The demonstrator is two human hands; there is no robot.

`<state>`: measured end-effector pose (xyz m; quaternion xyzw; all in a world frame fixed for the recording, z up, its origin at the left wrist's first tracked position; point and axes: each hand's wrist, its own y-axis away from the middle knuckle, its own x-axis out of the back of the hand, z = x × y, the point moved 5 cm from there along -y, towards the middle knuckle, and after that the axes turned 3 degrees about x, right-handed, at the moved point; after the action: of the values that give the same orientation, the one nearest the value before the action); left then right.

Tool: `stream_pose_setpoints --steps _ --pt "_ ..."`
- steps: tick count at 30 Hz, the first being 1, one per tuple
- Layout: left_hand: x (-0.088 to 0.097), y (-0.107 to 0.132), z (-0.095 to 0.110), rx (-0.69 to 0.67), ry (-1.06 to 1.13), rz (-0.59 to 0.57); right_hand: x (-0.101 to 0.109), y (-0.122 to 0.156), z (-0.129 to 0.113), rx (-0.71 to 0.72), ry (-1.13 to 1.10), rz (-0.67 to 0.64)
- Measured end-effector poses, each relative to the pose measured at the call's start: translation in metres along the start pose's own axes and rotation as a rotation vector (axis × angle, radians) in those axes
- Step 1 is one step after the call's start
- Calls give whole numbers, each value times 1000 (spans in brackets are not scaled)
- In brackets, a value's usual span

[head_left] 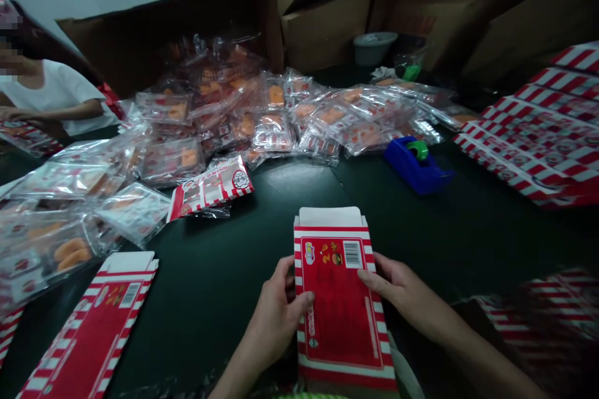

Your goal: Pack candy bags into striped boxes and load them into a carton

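Observation:
A red and white striped cardboard box (pixel 339 305) stands before me, its back panel with a barcode facing up and its white end flap raised at the far end. My left hand (pixel 281 305) grips its left side, thumb on the panel. On the opposite edge my right hand (pixel 395 283) holds it the same way, fingers behind the side. Whether anything is inside the box is hidden. Left of my hands lies a similar striped box (pixel 91 330) with its flap out. Farther off, a striped box (pixel 213 187) with a window rests against clear packets.
Clear plastic packets (pixel 274 128) with orange pieces are heaped across the back. A blue tape dispenser (pixel 416 165) sits right of centre. Stacked flat striped cartons (pixel 538 131) stand at right. Cardboard boxes (pixel 327 25) and a grey tub (pixel 374 48) are behind. A co-worker (pixel 56 96) sits at far left.

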<state>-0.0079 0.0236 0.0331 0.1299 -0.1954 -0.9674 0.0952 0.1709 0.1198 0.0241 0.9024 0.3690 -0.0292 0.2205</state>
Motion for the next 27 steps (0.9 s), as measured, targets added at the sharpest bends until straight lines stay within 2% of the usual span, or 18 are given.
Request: stream_pose_setpoints --steps 3,5,7,12,15,20,24,27 --pt "11 -16 8 -52 17 82 0 -4 3 -47 -49 -36" --pt "20 -30 9 -63 82 162 1 -8 10 -100 -82 -65" --pt "24 -40 6 -58 119 184 5 -12 12 -107 -118 -61" --pt "11 -44 1 -40 58 142 13 -19 1 24 -138 -25" --pt "3 -42 0 -53 72 66 11 -17 -2 35 -107 -41" --pt "7 -40 -1 -59 97 -22 13 -16 -4 111 -198 -40" --pt "11 -39 2 -26 31 -19 16 -17 -5 111 -108 -107" --pt "8 -41 4 -37 -1 35 19 -17 -5 87 -8 -138"
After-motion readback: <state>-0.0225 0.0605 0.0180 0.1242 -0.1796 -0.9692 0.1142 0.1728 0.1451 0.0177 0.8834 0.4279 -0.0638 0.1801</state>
